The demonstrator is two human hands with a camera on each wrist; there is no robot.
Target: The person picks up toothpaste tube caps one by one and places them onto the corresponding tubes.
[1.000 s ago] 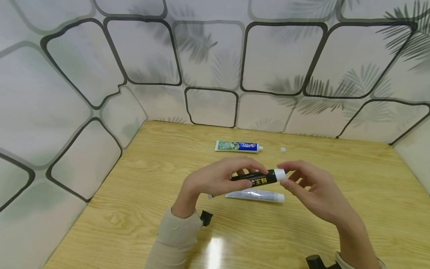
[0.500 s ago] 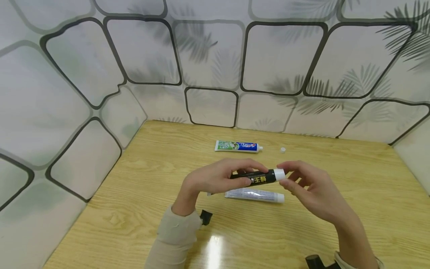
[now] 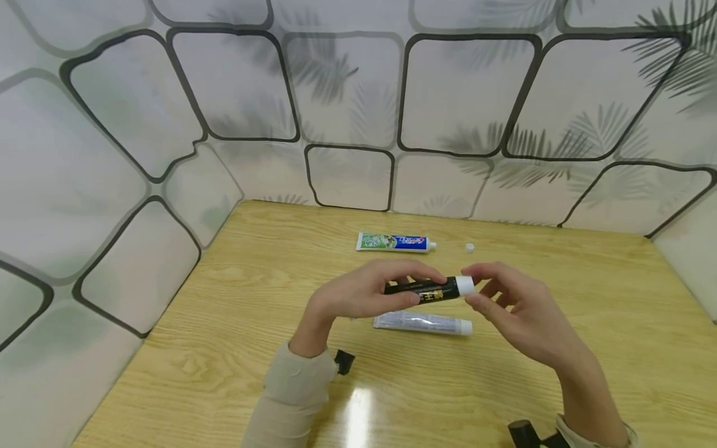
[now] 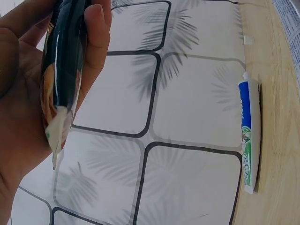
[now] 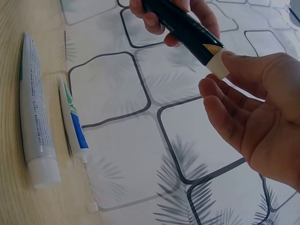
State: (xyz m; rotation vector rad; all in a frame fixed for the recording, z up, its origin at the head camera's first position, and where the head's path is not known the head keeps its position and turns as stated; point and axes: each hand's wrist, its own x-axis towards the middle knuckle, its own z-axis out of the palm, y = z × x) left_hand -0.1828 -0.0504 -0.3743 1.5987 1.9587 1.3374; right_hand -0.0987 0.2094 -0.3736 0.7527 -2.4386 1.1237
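Note:
My left hand (image 3: 366,291) grips a black toothpaste tube (image 3: 439,291) with gold lettering, held above the table in the head view. The tube's white cap (image 3: 465,285) points right, and my right hand (image 3: 521,311) pinches that cap between thumb and fingers. In the right wrist view the cap (image 5: 218,64) sits on the tube's end, thumb against it. The tube's crimped tail (image 4: 57,133) shows below the left palm in the left wrist view. Beneath the hands lies a silvery-white capped tube (image 3: 422,322).
Farther back on the wooden table (image 3: 269,249) lies a green and blue toothpaste tube (image 3: 394,242), its nozzle bare. A small white cap (image 3: 469,247) rests to its right. Patterned sheeting (image 3: 347,93) rises behind the table.
Both hands stay nearly in place with the black tube between them. The head view has shifted slightly. The tube's lettering has turned a little upon its surface.

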